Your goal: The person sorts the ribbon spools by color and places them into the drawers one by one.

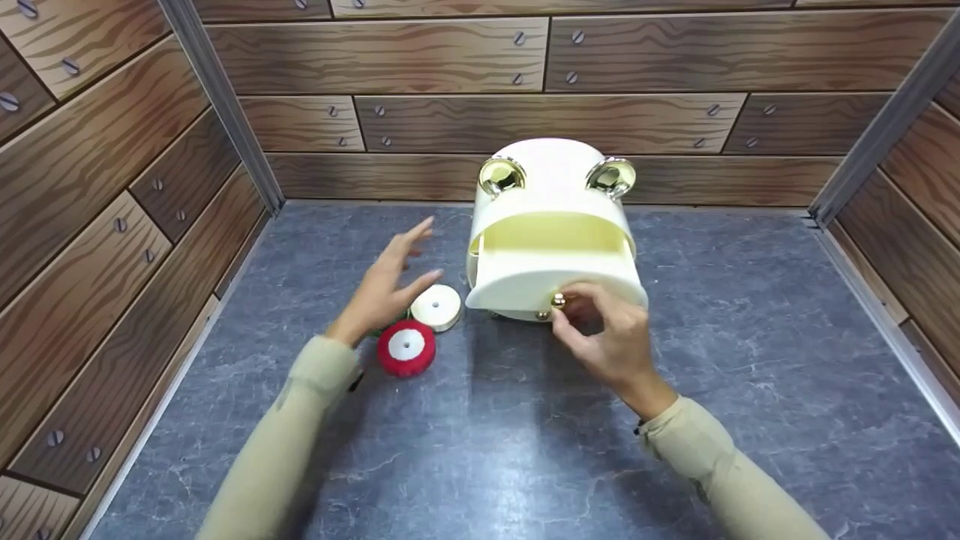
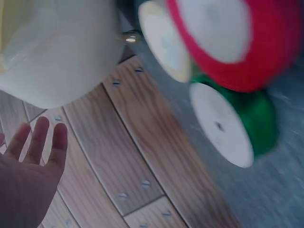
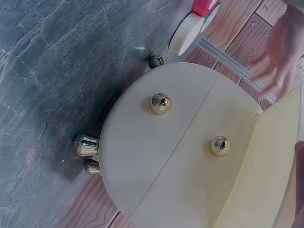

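Note:
A cream drawer box [image 1: 556, 169] with gold round ears stands at the back; its top drawer [image 1: 517, 289] is pulled out. My right hand [image 1: 611, 334] pinches the gold knob [image 1: 559, 301] on that drawer's front. Two lower drawers with gold knobs [image 3: 220, 146] are closed in the right wrist view. My left hand [image 1: 382, 289] hovers left of the box with fingers spread, holding nothing. Near it are a cream ribbon spool [image 1: 436, 307], a red ribbon spool [image 1: 406, 347] and a green ribbon spool [image 2: 232, 123], which my left hand mostly covers in the head view.
Wood-patterned panels [image 1: 450, 56] wall the back and both sides, with a grey metal strip [image 1: 900, 322] along the right floor edge. Short gold feet [image 3: 87, 145] lift the box off the dark marbled surface [image 1: 750, 360].

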### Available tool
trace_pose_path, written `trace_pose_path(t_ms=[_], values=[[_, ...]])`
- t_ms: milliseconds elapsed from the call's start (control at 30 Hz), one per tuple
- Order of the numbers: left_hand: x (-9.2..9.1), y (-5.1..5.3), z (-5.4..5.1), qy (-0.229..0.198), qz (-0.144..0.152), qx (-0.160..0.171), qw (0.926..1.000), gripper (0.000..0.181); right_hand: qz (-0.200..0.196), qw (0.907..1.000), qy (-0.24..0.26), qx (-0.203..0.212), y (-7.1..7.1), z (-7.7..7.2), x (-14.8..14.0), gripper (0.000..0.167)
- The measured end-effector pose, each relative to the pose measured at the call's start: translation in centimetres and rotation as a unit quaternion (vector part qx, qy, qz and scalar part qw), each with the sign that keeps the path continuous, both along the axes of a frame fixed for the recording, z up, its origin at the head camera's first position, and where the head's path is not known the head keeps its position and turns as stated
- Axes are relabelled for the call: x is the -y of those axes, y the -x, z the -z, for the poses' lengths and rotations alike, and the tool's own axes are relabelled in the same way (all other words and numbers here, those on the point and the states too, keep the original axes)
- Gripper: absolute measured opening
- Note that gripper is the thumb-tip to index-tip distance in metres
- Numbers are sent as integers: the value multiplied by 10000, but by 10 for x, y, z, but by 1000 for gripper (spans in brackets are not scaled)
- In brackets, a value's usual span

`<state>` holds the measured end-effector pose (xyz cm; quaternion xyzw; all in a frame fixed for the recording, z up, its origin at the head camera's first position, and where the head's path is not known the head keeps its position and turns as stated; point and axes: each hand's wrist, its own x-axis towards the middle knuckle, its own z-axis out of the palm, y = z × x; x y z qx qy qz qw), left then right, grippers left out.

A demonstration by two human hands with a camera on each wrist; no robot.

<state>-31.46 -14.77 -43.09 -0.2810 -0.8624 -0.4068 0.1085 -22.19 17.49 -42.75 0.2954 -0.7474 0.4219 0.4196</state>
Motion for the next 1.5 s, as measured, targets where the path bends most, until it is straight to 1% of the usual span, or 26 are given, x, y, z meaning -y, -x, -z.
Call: trace_pose_path(t_ms=[100,233,433,567,700,833,967,1067,1167,1300,1500], values=[[17,-10,13,243,-108,227,9994,77,19,10000,1,26,-1,0,-1,21],[34,-20,29,634,-166,641,9958,84,21,10000,24,46,-1,0,-1,21],[47,-30,46,1160,-129,1137,9866,88,-5,10000,-5,-11,-1,0,-2,22],[51,-35,56,1372,-47,1289,9821,95,-22,9999,-88,-65,-1,-1,-2,22],[53,-37,63,1589,-45,1280,9790,104,-21,9999,-97,-34,-2,-1,-2,21],[53,-38,67,1796,-57,1258,9757,108,-5,9999,-100,-59,-2,-1,-1,21],[52,-37,69,2017,-30,1058,9737,105,22,9999,-87,-128,-2,-1,-1,23],[51,-36,70,2183,-16,854,9721,101,37,9999,-54,-125,-2,-1,0,24],[50,-35,71,2321,-12,741,9699,99,39,9999,-53,-114,-2,-1,1,25],[49,-34,71,2506,-16,698,9656,96,3,9999,-46,-97,-2,-2,1,24],[45,-31,68,2679,-60,724,9607,96,72,9996,-156,-241,-2,-1,0,23]])
